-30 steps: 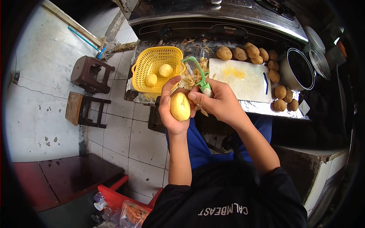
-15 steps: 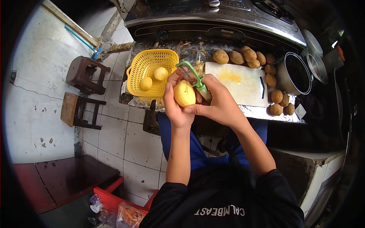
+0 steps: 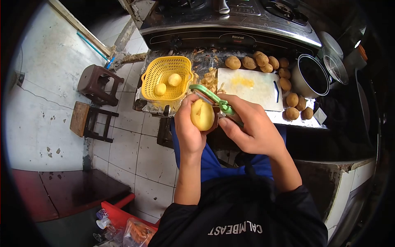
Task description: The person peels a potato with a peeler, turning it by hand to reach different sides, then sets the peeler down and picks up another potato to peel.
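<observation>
Now my left hand point(image 3: 190, 132) is cupping the potato point(image 3: 202, 116) near the basket point(image 3: 162, 67); my right hand point(image 3: 256, 125), its thumb no longer touching the potato, is gripping the peeler point(image 3: 208, 94), which is slanting over its top, so paring is apparently resuming.

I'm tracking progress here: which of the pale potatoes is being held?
The potato in the left hand, with a darker mark on it; the other two pale potatoes lie in the yellow basket.

Room lies over the board point(image 3: 252, 94); peelings point(image 3: 210, 80) and peeler point(image 3: 208, 93) crowd its left.
</observation>
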`<act>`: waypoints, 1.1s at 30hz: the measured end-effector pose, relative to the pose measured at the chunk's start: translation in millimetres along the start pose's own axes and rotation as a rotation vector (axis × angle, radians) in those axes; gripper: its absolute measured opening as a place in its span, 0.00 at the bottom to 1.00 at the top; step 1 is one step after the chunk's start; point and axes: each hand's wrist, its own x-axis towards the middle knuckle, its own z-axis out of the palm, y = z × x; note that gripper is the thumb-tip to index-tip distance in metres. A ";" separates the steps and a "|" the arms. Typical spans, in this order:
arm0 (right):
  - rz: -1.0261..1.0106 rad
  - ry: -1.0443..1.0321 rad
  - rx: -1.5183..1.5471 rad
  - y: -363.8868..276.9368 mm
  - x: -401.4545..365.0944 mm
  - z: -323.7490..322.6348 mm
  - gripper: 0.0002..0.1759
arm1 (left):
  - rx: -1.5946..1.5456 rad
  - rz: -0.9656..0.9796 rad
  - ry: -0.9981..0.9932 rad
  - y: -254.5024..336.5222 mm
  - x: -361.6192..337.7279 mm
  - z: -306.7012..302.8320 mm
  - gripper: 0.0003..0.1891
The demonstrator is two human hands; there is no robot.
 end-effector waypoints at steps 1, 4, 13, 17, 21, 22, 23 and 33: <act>-0.018 0.006 -0.119 -10.2 -7.4 -4.8 0.25 | 0.040 0.008 0.000 7.2 -7.2 5.5 0.25; -0.154 0.067 -0.215 -17.1 -26.0 -4.9 0.24 | -0.052 0.039 0.010 18.0 -18.6 15.5 0.25; -0.208 0.000 -0.413 -25.7 -45.3 -2.5 0.22 | -0.022 0.168 -0.032 29.7 -31.3 30.1 0.26; -0.233 0.054 -0.442 -25.2 -44.2 0.8 0.20 | -0.017 0.182 -0.048 30.0 -31.7 26.4 0.27; -0.217 0.048 -0.452 -26.0 -41.1 1.0 0.18 | 0.042 0.320 -0.083 24.6 -31.8 23.0 0.27; -0.235 0.083 -0.443 -25.6 -39.9 1.7 0.17 | 0.041 0.316 -0.081 23.5 -32.2 24.6 0.27; -0.253 0.119 -0.435 -25.2 -39.1 2.0 0.16 | 0.189 0.382 -0.003 22.7 -32.6 27.0 0.26; -0.235 0.104 -0.458 -21.8 -33.1 0.5 0.13 | 0.457 0.483 0.071 27.6 -36.6 22.8 0.25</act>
